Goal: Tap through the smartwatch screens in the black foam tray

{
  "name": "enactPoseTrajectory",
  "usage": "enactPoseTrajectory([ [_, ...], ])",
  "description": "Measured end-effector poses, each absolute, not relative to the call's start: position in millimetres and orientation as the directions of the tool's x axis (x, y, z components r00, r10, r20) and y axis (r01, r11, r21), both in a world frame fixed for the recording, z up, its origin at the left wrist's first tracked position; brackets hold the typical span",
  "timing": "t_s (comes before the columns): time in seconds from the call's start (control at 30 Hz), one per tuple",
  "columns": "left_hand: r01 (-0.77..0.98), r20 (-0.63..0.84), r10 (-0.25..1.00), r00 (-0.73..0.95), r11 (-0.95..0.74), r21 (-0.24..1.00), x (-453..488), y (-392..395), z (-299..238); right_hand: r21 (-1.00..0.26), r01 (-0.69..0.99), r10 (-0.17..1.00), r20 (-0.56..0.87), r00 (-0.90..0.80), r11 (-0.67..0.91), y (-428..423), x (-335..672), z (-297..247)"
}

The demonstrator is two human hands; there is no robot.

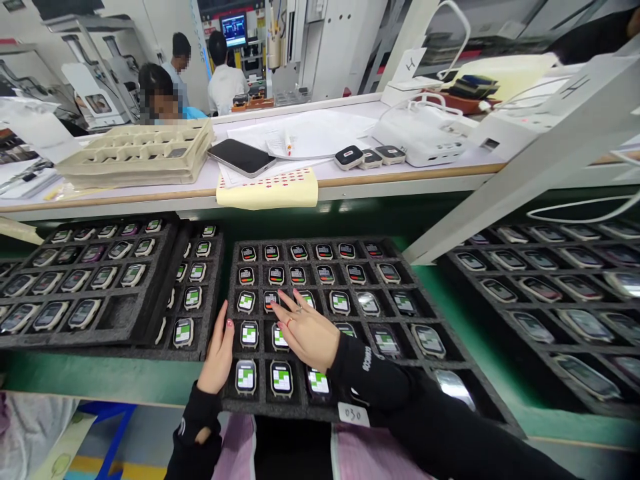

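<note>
In front of me lies a dark grey foam tray [353, 412] with square compartments, each holding a smartwatch face with its screen up. My right hand [311, 333] reaches over the tray, fingers stretched out, its fingertips at a lit smartwatch [271, 301] in the third row. Whether they touch the screen I cannot tell. Some screens show green and white blocks, such as the smartwatch [245, 377] in the front row; the back rows show dark screens with a red or green strip. My left hand [219, 350] rests along the tray's left edge, fingers extended, holding nothing.
More foam trays of watches stand left [113, 327] and right [530, 393] on the green bench. A shelf [350, 175] above holds a phone [242, 157], papers, pulp trays [135, 160] and a white charger box [425, 137]. A slanted white post [500, 167] rises at right. People work beyond.
</note>
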State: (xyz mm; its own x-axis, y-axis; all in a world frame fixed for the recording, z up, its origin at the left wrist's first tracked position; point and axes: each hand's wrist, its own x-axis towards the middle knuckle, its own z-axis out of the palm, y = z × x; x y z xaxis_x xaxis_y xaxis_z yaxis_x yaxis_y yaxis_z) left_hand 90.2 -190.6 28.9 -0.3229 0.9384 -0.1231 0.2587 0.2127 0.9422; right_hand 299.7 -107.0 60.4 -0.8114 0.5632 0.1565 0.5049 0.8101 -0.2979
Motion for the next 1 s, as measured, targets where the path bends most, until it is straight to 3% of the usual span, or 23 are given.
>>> enactPoseTrajectory([
  [0.2, 0.264, -0.117, 0.943, -0.313, 0.205, 0.942, 88, -191, 27, -0.287, 0.508, 0.566, 0.174, -0.806, 0.812, -102, 314, 56],
  [0.37, 0.281, -0.123, 0.941, -0.316, 0.216, 0.935, 88, -192, 29, -0.277, 0.589, 0.648, 0.237, -0.724, 0.759, -83, 370, 57],
  [0.53, 0.255, -0.142, 0.934, -0.328, 0.232, 0.939, 89, -191, 30, -0.387, 0.791, 0.878, 0.273, -0.392, 0.474, -52, 450, 46],
  [0.6, 0.248, -0.138, 0.933, -0.333, 0.228, 0.942, 89, -190, 29, -0.421, 0.823, 0.918, 0.278, -0.283, 0.381, -44, 478, 41],
  [0.77, 0.247, -0.120, 0.931, -0.346, 0.213, 0.945, 88, -187, 27, -0.478, 0.831, 0.942, 0.297, -0.153, 0.286, -39, 508, 28],
  [1.0, 0.260, -0.151, 0.916, -0.373, 0.259, 0.930, 90, -187, 32, -0.559, 0.781, 0.928, 0.367, -0.068, 0.278, -38, 502, 11],
])
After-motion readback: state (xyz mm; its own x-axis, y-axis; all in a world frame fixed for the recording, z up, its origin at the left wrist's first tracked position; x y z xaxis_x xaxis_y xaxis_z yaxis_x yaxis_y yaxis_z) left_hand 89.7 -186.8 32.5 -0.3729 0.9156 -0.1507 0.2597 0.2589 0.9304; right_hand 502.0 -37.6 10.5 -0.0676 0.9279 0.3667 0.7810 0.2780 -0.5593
